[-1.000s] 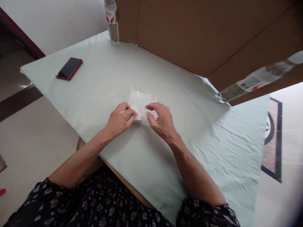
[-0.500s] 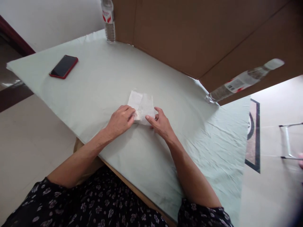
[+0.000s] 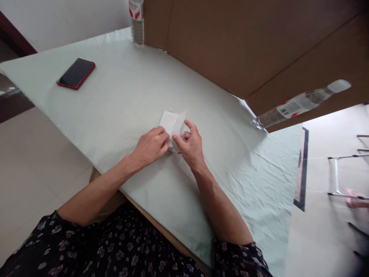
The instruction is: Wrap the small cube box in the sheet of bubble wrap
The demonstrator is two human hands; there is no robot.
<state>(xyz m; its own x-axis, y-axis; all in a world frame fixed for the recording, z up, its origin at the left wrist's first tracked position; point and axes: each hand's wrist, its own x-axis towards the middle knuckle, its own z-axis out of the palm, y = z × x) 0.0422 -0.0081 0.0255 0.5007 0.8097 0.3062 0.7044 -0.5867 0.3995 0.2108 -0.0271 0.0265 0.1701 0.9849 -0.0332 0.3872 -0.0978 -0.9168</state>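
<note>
A small folded white paper point(image 3: 172, 121) lies on the pale green tablecloth point(image 3: 121, 96) near the table's middle. My left hand point(image 3: 151, 145) pinches the paper's near left edge with thumb and fingertips. My right hand point(image 3: 188, 146) grips the near right part of the same paper, fingers curled over it. Both hands meet at the paper's near edge and hide its lower half.
A red-cased phone point(image 3: 75, 73) lies face up at the far left. One clear water bottle point(image 3: 137, 21) stands at the back; another point(image 3: 300, 104) stands at the right. A brown cardboard wall point(image 3: 245, 42) runs along the table's far side. A metal frame point(image 3: 343, 173) stands on the floor at right.
My right hand has moved left and curled onto the paper, folding its right part inward, so the visible paper is narrower. My left hand stays at the near left edge.
</note>
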